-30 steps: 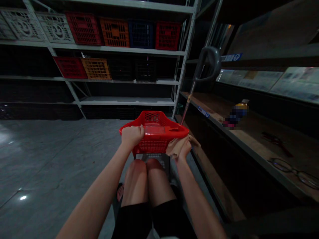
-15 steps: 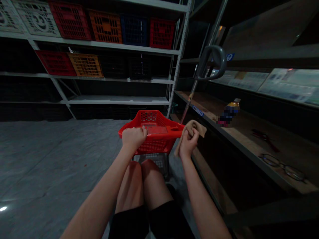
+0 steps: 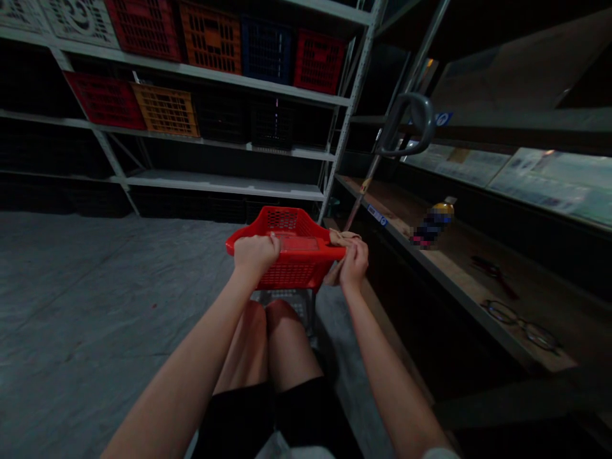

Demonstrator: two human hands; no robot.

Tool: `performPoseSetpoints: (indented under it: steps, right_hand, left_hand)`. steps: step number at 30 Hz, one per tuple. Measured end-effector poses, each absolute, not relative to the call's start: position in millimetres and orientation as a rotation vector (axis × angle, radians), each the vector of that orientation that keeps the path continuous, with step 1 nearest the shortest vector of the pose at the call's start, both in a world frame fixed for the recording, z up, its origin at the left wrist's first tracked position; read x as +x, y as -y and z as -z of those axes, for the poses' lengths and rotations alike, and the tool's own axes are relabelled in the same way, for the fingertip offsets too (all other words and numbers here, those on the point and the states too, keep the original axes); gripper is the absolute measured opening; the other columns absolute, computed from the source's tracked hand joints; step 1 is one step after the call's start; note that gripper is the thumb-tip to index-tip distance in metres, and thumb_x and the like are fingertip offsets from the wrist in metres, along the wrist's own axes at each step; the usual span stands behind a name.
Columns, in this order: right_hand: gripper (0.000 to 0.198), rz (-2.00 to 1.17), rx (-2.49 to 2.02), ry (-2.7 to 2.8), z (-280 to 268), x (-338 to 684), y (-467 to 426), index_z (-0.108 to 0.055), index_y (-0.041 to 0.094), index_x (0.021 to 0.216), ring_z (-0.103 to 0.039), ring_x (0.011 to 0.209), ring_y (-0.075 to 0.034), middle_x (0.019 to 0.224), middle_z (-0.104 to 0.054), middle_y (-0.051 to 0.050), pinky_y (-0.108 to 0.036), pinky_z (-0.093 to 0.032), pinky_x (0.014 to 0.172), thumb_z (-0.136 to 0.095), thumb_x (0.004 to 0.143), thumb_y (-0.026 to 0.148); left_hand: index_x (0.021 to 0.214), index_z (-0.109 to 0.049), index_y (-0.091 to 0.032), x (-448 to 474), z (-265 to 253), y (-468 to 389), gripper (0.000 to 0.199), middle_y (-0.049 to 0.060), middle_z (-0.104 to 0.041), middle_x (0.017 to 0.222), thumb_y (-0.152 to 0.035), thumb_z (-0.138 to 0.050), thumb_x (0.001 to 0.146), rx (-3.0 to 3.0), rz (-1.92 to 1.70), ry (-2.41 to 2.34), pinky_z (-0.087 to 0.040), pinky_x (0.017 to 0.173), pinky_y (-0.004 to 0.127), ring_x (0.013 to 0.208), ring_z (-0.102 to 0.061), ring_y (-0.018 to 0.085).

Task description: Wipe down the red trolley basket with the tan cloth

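Left hand (image 3: 255,256) curled around left part of red cart (image 3: 294,275) handle. Right hand (image 3: 354,262) gripping beige cloth (image 3: 342,237), wrapped at handle's right end, part hanging below. Cart just ahead of knees (image 3: 275,325). Right of cart: wooden shelf (image 3: 454,271) bearing bottle (image 3: 442,209), partly blurred, and eyeglasses (image 3: 521,324). Beyond cart: metal rack (image 3: 229,184) with coloured crates (image 3: 210,38).

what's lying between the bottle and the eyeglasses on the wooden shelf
A red-handled hand tool, possibly pliers, lies on the wooden shelf between the bottle and the eyeglasses in the head view.
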State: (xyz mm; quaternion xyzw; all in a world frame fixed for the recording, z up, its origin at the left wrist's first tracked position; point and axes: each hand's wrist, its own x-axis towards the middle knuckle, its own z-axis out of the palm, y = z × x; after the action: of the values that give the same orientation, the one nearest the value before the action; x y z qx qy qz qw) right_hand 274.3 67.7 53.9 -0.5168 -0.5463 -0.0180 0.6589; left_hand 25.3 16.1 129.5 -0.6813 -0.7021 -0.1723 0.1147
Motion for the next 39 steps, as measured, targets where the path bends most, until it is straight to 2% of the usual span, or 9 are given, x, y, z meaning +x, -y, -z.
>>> performPoseSetpoints:
  steps: [4, 15, 22, 25, 29, 32, 34, 37, 39]
  right_hand:
    - [0.041, 0.322, -1.243, 1.516, -57.6, 229.4, -37.3, -0.072, 0.021, 0.114, -0.065, 0.116, -0.026, 0.115, -0.075, -0.01, -0.05, -0.039, 0.116, -0.034, 0.103, 0.029]
    - [0.04, 0.153, -1.111, 2.17, -121.6, 150.8, -50.0, -0.071, 0.019, 0.129, -0.071, 0.12, -0.025, 0.13, -0.074, -0.008, -0.038, -0.053, 0.107, -0.041, 0.104, 0.025]
    - [0.047, 0.301, -1.015, 2.131, -98.5, 194.7, -28.6, -0.053, 0.023, 0.15, -0.058, 0.137, -0.026, 0.15, -0.061, -0.006, -0.041, -0.041, 0.12, -0.042, 0.104, 0.031]
    - [0.044, 0.214, -1.082, 1.973, -81.6, 233.8, -38.7, -0.061, 0.024, 0.14, -0.064, 0.126, -0.031, 0.137, -0.069, -0.011, -0.047, -0.048, 0.11, -0.047, 0.102, 0.039]
    - [0.039, 0.059, -1.141, 1.676, -73.8, 268.0, -82.8, -0.066, 0.022, 0.116, -0.07, 0.105, -0.026, 0.112, -0.075, -0.012, -0.044, -0.055, 0.094, -0.036, 0.102, 0.041]
    - [0.041, -0.181, -1.084, 1.239, -91.1, 283.8, -125.6, -0.055, 0.021, 0.125, -0.07, 0.098, -0.023, 0.108, -0.072, -0.01, -0.037, -0.058, 0.084, -0.036, 0.098, 0.046]
    - [0.051, -0.298, -0.999, 1.051, -118.2, 291.9, -152.8, -0.038, 0.022, 0.14, -0.07, 0.098, -0.02, 0.118, -0.067, -0.01, -0.034, -0.058, 0.082, -0.037, 0.095, 0.044]
    - [0.069, -0.296, -0.898, 1.055, -176.7, 295.8, -187.4, -0.015, 0.023, 0.153, -0.067, 0.109, -0.019, 0.139, -0.055, -0.013, -0.034, -0.058, 0.091, -0.039, 0.089, 0.033]
    - [0.073, -0.217, -0.877, 1.109, -214.9, 290.7, -205.9, -0.018, 0.02, 0.153, -0.064, 0.119, -0.019, 0.143, -0.053, -0.014, -0.034, -0.055, 0.099, -0.039, 0.084, 0.026]
  left_hand:
    - [0.095, -0.08, -0.002, 18.0, -128.2, -16.9, 0.076, 0.028, -0.076, 0.09, -0.034, -0.012, 0.101, -1.968, 0.514, 2.075, -0.052, 0.075, 0.047, 0.092, -0.076, 0.04]
    - [0.102, -0.079, -0.002, 18.4, -133.9, -16.1, 0.073, 0.028, -0.076, 0.091, -0.028, -0.01, 0.102, -2.025, 0.401, 2.025, -0.052, 0.077, 0.046, 0.094, -0.076, 0.039]
    - [0.095, -0.08, -0.004, 11.5, -129.5, -16.1, 0.073, 0.027, -0.077, 0.088, -0.031, -0.013, 0.102, -2.015, 0.414, 2.003, -0.051, 0.073, 0.042, 0.09, -0.077, 0.037]
    - [0.089, -0.081, -0.006, 9.6, -126.8, -16.8, 0.072, 0.025, -0.076, 0.082, -0.031, -0.014, 0.101, -2.0, 0.454, 1.976, -0.051, 0.071, 0.042, 0.084, -0.077, 0.036]
    - [0.087, -0.082, -0.007, 13.6, -127.8, -16.4, 0.071, 0.025, -0.076, 0.081, -0.03, -0.016, 0.1, -1.98, 0.457, 1.969, -0.051, 0.07, 0.042, 0.083, -0.077, 0.036]
    - [0.089, -0.081, -0.007, 17.8, -131.0, -13.8, 0.07, 0.024, -0.077, 0.082, -0.028, -0.016, 0.101, -2.004, 0.416, 1.964, -0.052, 0.072, 0.043, 0.084, -0.077, 0.036]
    - [0.089, -0.081, -0.007, 19.4, -132.7, -11.7, 0.069, 0.023, -0.077, 0.082, -0.027, -0.016, 0.101, -2.02, 0.39, 1.95, -0.052, 0.073, 0.044, 0.083, -0.077, 0.037]
    - [0.088, -0.081, -0.007, 19.8, -133.6, -10.0, 0.07, 0.023, -0.077, 0.081, -0.027, -0.015, 0.101, -2.012, 0.397, 1.941, -0.053, 0.071, 0.044, 0.082, -0.077, 0.038]
    - [0.088, -0.081, -0.007, 19.4, -133.1, -10.1, 0.069, 0.023, -0.077, 0.081, -0.028, -0.016, 0.101, -2.005, 0.413, 1.95, -0.053, 0.071, 0.044, 0.082, -0.077, 0.037]
